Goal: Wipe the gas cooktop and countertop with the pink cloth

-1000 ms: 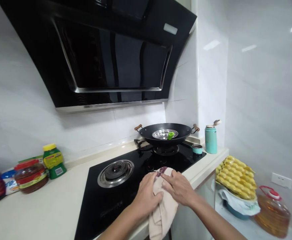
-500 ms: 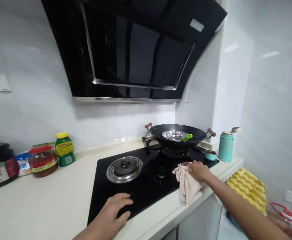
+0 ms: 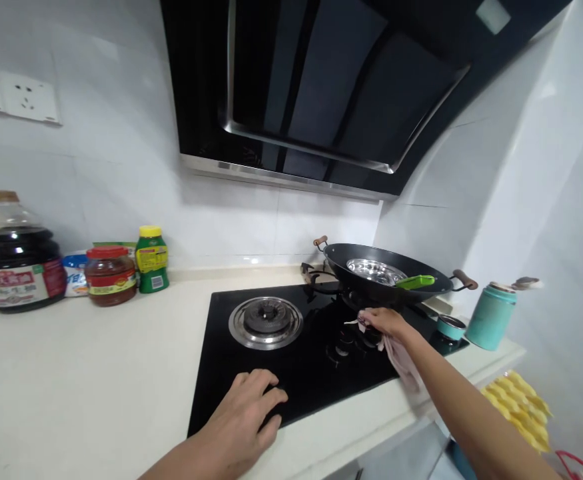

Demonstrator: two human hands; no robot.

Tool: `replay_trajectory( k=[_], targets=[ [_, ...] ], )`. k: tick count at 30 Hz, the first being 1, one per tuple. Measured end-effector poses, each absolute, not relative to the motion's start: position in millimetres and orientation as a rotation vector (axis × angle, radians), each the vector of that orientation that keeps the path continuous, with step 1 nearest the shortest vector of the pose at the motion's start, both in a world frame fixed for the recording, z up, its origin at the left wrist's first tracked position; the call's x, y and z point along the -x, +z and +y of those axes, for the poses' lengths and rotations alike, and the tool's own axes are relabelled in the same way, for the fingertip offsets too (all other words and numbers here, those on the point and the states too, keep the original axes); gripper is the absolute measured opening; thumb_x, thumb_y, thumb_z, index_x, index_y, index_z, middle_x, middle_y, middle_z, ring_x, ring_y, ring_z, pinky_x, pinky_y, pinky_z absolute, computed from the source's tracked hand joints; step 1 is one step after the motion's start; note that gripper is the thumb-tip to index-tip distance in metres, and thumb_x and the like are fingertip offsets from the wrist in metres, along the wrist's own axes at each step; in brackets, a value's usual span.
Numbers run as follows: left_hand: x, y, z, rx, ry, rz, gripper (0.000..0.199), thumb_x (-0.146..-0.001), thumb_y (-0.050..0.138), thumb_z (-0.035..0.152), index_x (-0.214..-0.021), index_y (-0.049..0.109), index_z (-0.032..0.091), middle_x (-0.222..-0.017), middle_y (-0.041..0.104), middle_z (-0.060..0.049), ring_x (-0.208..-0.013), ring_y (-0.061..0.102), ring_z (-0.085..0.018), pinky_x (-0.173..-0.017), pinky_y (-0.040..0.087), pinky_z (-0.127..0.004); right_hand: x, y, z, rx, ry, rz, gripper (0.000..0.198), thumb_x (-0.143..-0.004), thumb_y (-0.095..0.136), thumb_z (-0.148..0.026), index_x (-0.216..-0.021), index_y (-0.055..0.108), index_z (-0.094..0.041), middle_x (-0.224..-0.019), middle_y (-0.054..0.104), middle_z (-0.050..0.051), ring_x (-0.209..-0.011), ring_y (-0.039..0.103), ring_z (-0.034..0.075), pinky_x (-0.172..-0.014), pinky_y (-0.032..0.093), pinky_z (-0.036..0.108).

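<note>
A pink cloth (image 3: pixel 402 360) is bunched under my right hand (image 3: pixel 385 321), whose fingers are closed on it over the black glass stovetop (image 3: pixel 291 393), beside the control knobs (image 3: pixel 344 343). Part of the cloth trails toward the front edge. My left hand (image 3: pixel 251 413) rests at the front left of the stovetop with its fingers apart and nothing in them. Behind it lies the bare left burner (image 3: pixel 267 320). On the right burner sits a black wok (image 3: pixel 338 259) with wooden handles; inside are a shiny steel perforated dish (image 3: pixel 374 272) and something with a green handle (image 3: pixel 415 282).
Right of the stove stand a small teal pot (image 3: pixel 451 327) and a teal canister (image 3: pixel 492 317). On the left counter are a dark sauce jug (image 3: pixel 18 267), a red-lidded jar (image 3: pixel 111 280) and a green bottle (image 3: pixel 152 263). A range hood (image 3: pixel 321 87) hangs overhead. Yellow egg trays (image 3: pixel 518 410) sit low right.
My right hand has moved the cloth inward over the stovetop, toward the wok and knobs. The view has tilted and shifted left. My left hand stays about where it was on the stovetop.
</note>
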State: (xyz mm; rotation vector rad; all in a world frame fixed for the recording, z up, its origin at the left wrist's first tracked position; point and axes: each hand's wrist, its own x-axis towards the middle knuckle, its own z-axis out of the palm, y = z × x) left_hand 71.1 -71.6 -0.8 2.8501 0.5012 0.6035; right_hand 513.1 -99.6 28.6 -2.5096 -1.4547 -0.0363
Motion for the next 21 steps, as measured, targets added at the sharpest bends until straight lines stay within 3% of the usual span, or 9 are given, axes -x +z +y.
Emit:
replay_trajectory(
  k=[7, 11, 21],
  targets=[
    [-71, 2, -76, -2.862, 0.565, 0.507, 0.033, -0.094, 0.052, 0.015, -0.123, 0.065, 0.025, -0.124, 0.058, -0.009, -0.11, 0.055, -0.025, -0.096, 0.049, -0.044, -491, 30, -80, 2.533, -0.053, -1.518, 0.05, -0.098, 0.039, -0.055, -0.132, 0.063, -0.027, -0.124, 0.071, 0.01, -0.119, 0.062, 0.032, -0.103, 0.042, 0.049],
    [-72, 5, -74, -2.853, 0.534, 0.497, 0.032, -0.095, 0.052, 0.017, -0.122, 0.066, 0.024, -0.124, 0.058, -0.009, -0.112, 0.054, -0.026, -0.098, 0.047, -0.045, -489, 35, -78, 2.564, 0.003, -1.589, 0.045, -0.1, 0.047, -0.054, -0.125, 0.065, -0.021, -0.121, 0.069, 0.01, -0.117, 0.062, 0.028, -0.104, 0.043, 0.053],
    [-70, 0, -68, -2.725, 0.491, 0.531, 0.03, -0.097, 0.052, 0.026, -0.124, 0.065, 0.03, -0.129, 0.055, -0.006, -0.117, 0.049, -0.027, -0.102, 0.043, -0.047, -468, 49, -67, 2.544, 0.06, -1.875, 0.03, -0.095, 0.063, -0.044, -0.109, 0.067, -0.018, -0.112, 0.068, 0.006, -0.103, 0.064, 0.021, -0.095, 0.051, 0.046]
  ],
)
